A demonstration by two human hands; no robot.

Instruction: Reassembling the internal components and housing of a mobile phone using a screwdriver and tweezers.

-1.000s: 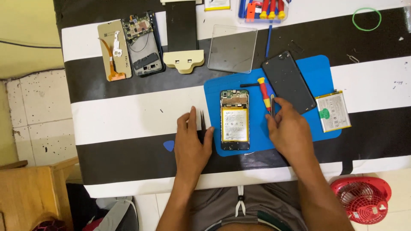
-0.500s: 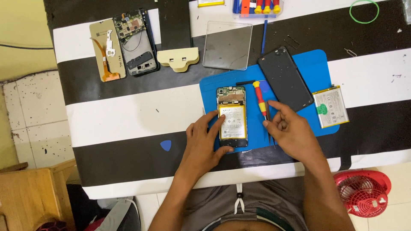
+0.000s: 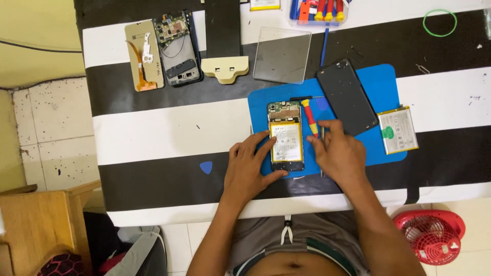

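Note:
An opened phone point(image 3: 286, 140) with its battery and circuit board showing lies on a blue mat point(image 3: 381, 82). My left hand point(image 3: 249, 168) grips the phone's left edge, with the thumb under its bottom end. My right hand point(image 3: 338, 153) rests on the mat just right of the phone, fingers spread and pointing at its right edge. They touch a red and yellow screwdriver point(image 3: 310, 116). A thin metal tool point(image 3: 323, 128) runs under that palm; whether the hand grips it is unclear.
A black back cover point(image 3: 347, 96) and a loose battery point(image 3: 398, 130) lie to the right. Farther back are a glass panel point(image 3: 281, 55), a beige part point(image 3: 225, 66), a second stripped phone point(image 3: 179, 48) and a screwdriver set point(image 3: 319, 7). A blue pick point(image 3: 206, 167) lies left.
My left hand has moved right from the striped cloth onto the opened phone and now grips it. My right hand has shifted slightly toward the phone's right edge.

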